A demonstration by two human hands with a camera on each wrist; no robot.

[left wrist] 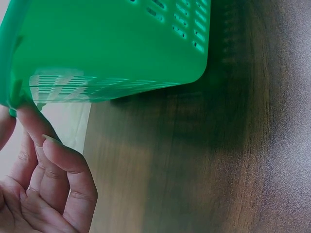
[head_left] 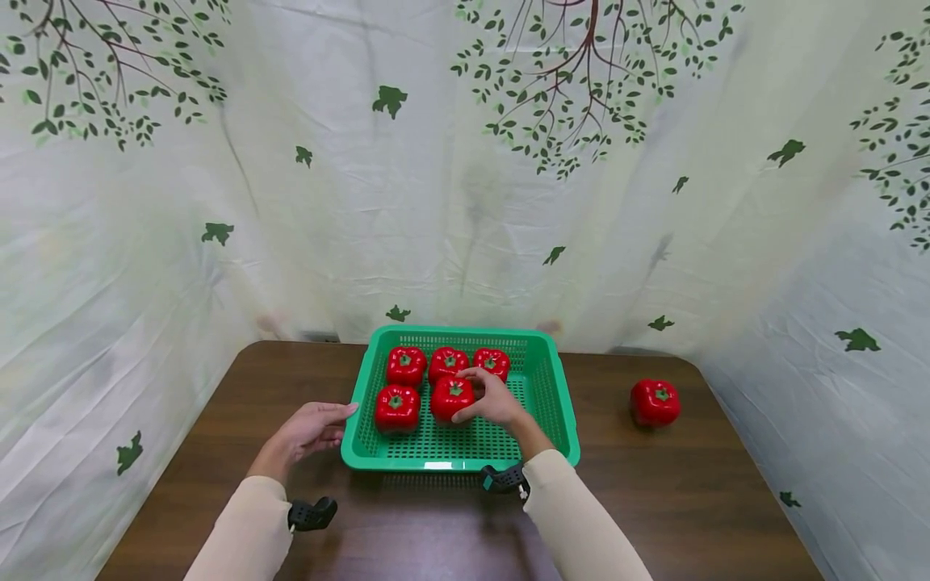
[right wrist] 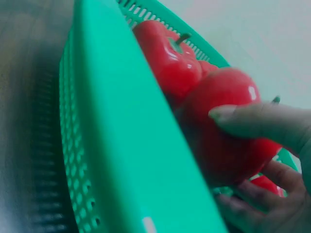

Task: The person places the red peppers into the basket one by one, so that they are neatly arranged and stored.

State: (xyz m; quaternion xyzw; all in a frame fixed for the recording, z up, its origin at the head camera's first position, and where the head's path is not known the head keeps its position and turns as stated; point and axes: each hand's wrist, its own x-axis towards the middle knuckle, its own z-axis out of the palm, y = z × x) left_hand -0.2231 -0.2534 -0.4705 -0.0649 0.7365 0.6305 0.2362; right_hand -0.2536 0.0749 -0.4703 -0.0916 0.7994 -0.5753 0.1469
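Observation:
A green plastic basket [head_left: 436, 466] stands on the table with several red bell peppers in two rows inside. My right hand [head_left: 493, 401] grips the front-row bell pepper [head_left: 448, 401], thumb on its near side and fingers around the far side. In the right wrist view the thumb presses on that pepper's red skin, just behind the basket rim [right wrist: 121, 116]. To its left sits another bell pepper [head_left: 396, 409]. My left hand [head_left: 316, 428] pinches the basket's left rim between thumb and fingertip, while its other fingers curl loosely below, as the left wrist view shows.
One more bell pepper [head_left: 655, 403] stands on the brown wooden table [head_left: 617, 500], to the right of the basket. A white leaf-print curtain [head_left: 465, 202] hangs behind the table and along its sides. Each wrist bears a black strap-on device.

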